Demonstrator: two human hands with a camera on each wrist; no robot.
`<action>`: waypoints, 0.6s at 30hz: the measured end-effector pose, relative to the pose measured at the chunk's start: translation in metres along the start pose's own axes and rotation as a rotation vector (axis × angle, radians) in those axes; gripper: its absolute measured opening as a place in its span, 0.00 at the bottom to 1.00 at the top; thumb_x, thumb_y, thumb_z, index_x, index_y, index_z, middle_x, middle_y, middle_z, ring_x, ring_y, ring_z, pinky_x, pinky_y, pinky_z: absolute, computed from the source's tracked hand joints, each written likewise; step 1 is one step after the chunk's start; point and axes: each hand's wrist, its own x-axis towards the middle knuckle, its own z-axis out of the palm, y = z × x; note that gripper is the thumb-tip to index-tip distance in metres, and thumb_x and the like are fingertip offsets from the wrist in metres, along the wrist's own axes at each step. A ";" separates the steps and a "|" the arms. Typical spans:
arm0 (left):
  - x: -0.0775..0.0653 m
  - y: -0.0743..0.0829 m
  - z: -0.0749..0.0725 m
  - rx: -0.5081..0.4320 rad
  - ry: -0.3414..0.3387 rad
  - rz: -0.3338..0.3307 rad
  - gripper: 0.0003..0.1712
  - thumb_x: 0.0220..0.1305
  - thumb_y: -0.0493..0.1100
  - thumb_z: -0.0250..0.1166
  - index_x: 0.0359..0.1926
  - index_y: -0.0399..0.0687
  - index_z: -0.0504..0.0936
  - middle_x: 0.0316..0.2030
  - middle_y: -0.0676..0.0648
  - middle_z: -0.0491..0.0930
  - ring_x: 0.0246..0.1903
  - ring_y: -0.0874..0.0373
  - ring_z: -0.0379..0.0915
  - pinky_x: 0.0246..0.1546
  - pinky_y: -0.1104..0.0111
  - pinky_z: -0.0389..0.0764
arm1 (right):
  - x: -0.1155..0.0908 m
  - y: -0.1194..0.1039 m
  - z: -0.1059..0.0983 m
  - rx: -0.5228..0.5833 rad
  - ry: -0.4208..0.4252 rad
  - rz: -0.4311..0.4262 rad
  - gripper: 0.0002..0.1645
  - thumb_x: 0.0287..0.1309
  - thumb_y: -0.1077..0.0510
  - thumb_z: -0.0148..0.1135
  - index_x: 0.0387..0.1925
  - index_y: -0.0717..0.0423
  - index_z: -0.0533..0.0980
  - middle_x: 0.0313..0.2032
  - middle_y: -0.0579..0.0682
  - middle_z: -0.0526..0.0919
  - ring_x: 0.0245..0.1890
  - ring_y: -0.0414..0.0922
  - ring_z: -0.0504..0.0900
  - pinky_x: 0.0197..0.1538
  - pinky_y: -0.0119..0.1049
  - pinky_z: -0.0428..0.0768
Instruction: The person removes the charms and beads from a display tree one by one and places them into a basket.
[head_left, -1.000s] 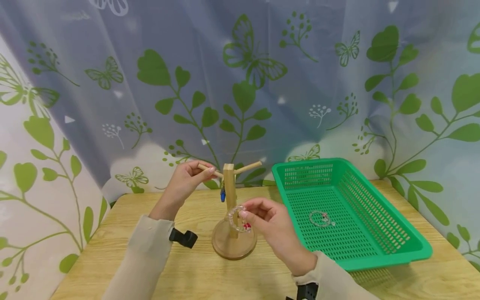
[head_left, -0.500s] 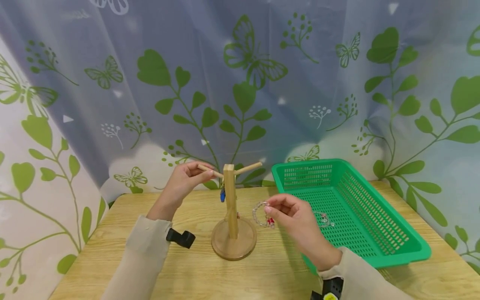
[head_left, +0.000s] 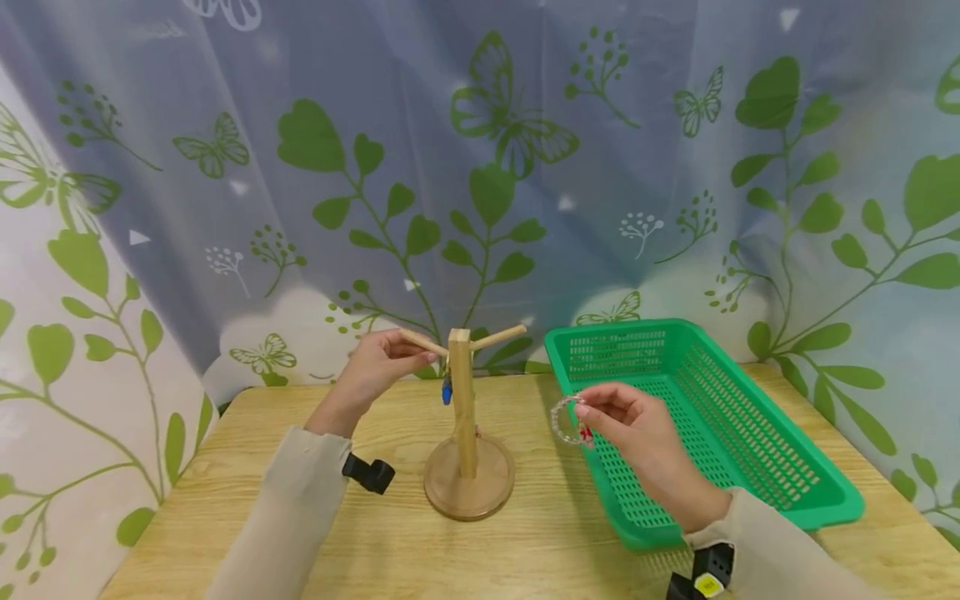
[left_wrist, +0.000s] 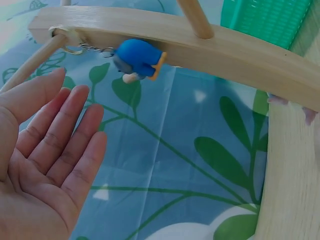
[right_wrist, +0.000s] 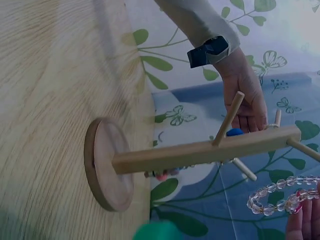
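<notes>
My right hand (head_left: 637,442) pinches a clear beaded bracelet (head_left: 557,423) with a red charm, over the near left part of the green basket. In the right wrist view the bracelet (right_wrist: 281,206) hangs from the fingertips. My left hand (head_left: 371,367) is at the left upper peg (head_left: 423,342) of a wooden stand (head_left: 465,408). In the left wrist view its fingers are extended and hold nothing, beside the peg (left_wrist: 35,62). A keychain with a blue figure (left_wrist: 137,57) hangs by its ring on that peg.
The green plastic basket (head_left: 630,327) stands right of the stand. Another peg (head_left: 501,337) points up to the right. Small beaded items (right_wrist: 172,171) hang behind the post, partly hidden. A patterned curtain (head_left: 420,167) closes off the back of the wooden table (head_left: 277,417).
My right hand has carried the bracelet from in front of the stand rightward to the basket, now covering the second bracelet lying in it. My left hand has stayed at the peg.
</notes>
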 end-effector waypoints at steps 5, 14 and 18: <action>0.006 -0.002 0.006 0.014 -0.001 0.001 0.15 0.61 0.43 0.65 0.47 0.39 0.82 0.43 0.45 0.82 0.45 0.56 0.77 0.50 0.60 0.76 | 0.001 0.002 -0.015 -0.077 0.029 0.001 0.13 0.60 0.58 0.63 0.43 0.63 0.77 0.35 0.43 0.81 0.33 0.40 0.79 0.34 0.34 0.79; 0.017 -0.003 0.014 0.007 0.008 -0.010 0.17 0.64 0.36 0.61 0.53 0.37 0.79 0.50 0.39 0.78 0.51 0.48 0.74 0.53 0.58 0.75 | 0.009 0.009 -0.035 -0.183 0.088 -0.005 0.13 0.60 0.54 0.63 0.41 0.59 0.78 0.33 0.43 0.81 0.32 0.40 0.80 0.36 0.34 0.80; 0.022 -0.004 0.015 0.016 -0.012 0.004 0.19 0.64 0.36 0.61 0.56 0.36 0.77 0.52 0.38 0.77 0.51 0.48 0.74 0.53 0.57 0.75 | 0.013 0.011 -0.044 -0.215 0.099 0.009 0.15 0.60 0.53 0.63 0.42 0.60 0.77 0.34 0.46 0.81 0.32 0.40 0.80 0.37 0.34 0.79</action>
